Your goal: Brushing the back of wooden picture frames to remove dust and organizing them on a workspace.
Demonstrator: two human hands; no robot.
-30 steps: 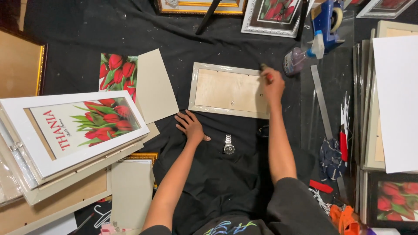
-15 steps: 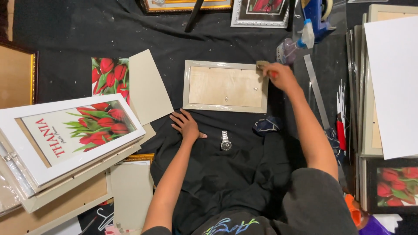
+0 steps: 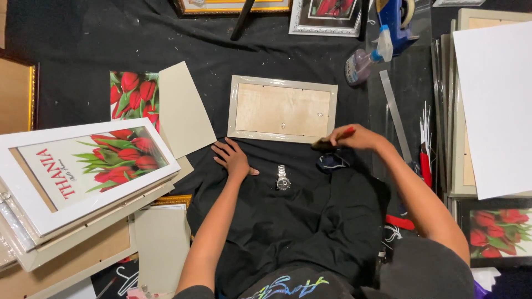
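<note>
A pale picture frame (image 3: 281, 82) lies face down on the black cloth, its light wooden backing board showing. My left hand (image 3: 233, 158) rests flat on the cloth just below the frame's lower left corner, fingers spread. My right hand (image 3: 354, 137) is closed around a small tool with a red handle (image 3: 332, 141), held just off the frame's lower right corner. A silver wristwatch (image 3: 283, 178) lies on the cloth between my two hands.
Stacked frames with a red tulip print (image 3: 88, 171) fill the left. A tulip picture (image 3: 133, 94) and a grey board (image 3: 184, 108) lie left of the frame. A metal ruler (image 3: 394, 113), a blue tape dispenser (image 3: 394, 22) and white boards (image 3: 493, 105) sit right.
My right hand has drawn back from the frame's upper right corner to just below its lower right corner, tool still in it. My left hand has stayed flat on the cloth.
</note>
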